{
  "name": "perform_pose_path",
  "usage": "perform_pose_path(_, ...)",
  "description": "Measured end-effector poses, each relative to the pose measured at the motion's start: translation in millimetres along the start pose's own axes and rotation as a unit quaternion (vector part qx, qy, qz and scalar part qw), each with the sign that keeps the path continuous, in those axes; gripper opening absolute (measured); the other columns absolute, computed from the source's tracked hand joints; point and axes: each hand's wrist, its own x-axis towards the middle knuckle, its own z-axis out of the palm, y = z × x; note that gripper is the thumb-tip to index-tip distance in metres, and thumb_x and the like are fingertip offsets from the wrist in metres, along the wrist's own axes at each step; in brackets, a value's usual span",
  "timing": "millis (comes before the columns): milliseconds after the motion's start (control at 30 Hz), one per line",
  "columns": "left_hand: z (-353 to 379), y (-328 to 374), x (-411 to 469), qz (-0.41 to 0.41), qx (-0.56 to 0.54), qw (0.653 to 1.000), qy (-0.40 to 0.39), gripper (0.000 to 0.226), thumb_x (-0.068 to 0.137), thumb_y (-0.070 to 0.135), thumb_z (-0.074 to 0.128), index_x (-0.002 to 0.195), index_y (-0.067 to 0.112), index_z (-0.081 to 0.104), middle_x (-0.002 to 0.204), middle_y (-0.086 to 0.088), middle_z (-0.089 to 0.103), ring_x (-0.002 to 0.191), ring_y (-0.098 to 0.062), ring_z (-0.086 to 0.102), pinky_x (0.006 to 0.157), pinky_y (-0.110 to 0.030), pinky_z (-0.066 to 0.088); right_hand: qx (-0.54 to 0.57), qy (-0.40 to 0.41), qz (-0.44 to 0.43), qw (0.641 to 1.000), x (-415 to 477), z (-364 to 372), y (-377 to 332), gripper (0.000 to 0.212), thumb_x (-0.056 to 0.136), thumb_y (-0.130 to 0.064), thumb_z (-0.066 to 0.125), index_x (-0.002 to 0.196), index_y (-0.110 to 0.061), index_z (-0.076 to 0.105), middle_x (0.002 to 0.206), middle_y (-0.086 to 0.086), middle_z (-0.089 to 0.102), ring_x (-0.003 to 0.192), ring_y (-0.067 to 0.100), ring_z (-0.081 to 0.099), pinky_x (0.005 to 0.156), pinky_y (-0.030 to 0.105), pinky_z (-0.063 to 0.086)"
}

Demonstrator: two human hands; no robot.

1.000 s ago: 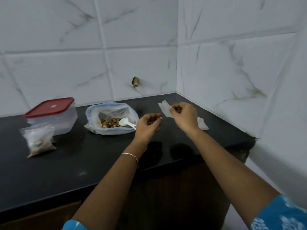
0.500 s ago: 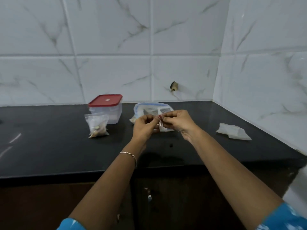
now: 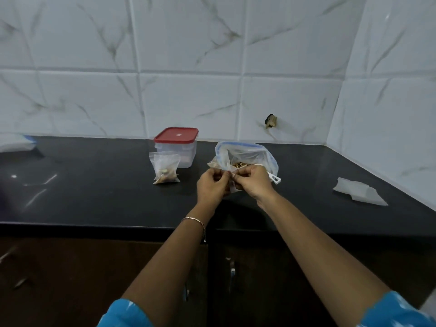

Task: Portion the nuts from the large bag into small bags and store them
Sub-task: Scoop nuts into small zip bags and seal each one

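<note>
A large clear bag (image 3: pixel 247 154) with a blue zip rim stands open on the black counter (image 3: pixel 94 185), brown nuts showing inside. A white spoon's handle (image 3: pixel 275 179) sticks out to its right. In front of it my left hand (image 3: pixel 212 185) and my right hand (image 3: pixel 252 182) both pinch the top edge of a small clear bag (image 3: pixel 232 172), mostly hidden between the fingers. A filled small bag (image 3: pixel 165 169) of nuts stands left of the hands.
A clear box with a red lid (image 3: pixel 175 146) stands behind the filled bag. Loose small bags (image 3: pixel 358 193) lie at the right by the wall corner. Another plastic bag (image 3: pixel 16 142) shows at the far left edge. Dark cupboard doors sit under the counter.
My right hand lifted a small bag from the pile at the right and brought it before the large bag. My left hand joined it. The view swung left.
</note>
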Motion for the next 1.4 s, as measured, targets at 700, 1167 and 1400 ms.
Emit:
perform_pose_path(700,-2,-4,-2,0.049,0.145,0.987,0.05,0.016,0.08,0.029,0.07,0.086,0.016,0.075,0.076,0.002,0.073,0.074,-0.014,0.07,0.078,-0.038,0.058,-0.02,0.032,-0.053,0.998,-8,7,25,0.014,0.083,-0.01,0.072,0.097,-0.01,0.075,0.088,0.002,0.075,0.084,0.012,0.071,0.084,0.036,0.058)
perform_pose_path(1167,-4,-5,-3,0.015,0.067,0.997,0.022,0.009,0.081,0.018,0.071,0.08,0.01,0.075,0.069,-0.006,0.073,0.068,-0.022,0.072,0.073,-0.043,0.061,0.004,0.048,-0.05,0.998,-9,8,25,0.015,0.081,-0.011,0.073,0.076,-0.024,0.072,0.079,0.001,0.074,0.079,0.016,0.072,0.082,0.042,0.059)
perform_pose_path(1400,-4,-4,-4,0.007,0.034,0.999,0.022,0.008,0.083,0.015,0.07,0.081,0.008,0.072,0.074,-0.011,0.073,0.07,-0.022,0.072,0.071,-0.038,0.061,0.041,0.034,-0.035,0.998,-8,7,25,0.006,0.084,-0.01,0.072,0.082,-0.015,0.074,0.08,0.005,0.074,0.08,0.018,0.072,0.08,0.038,0.059)
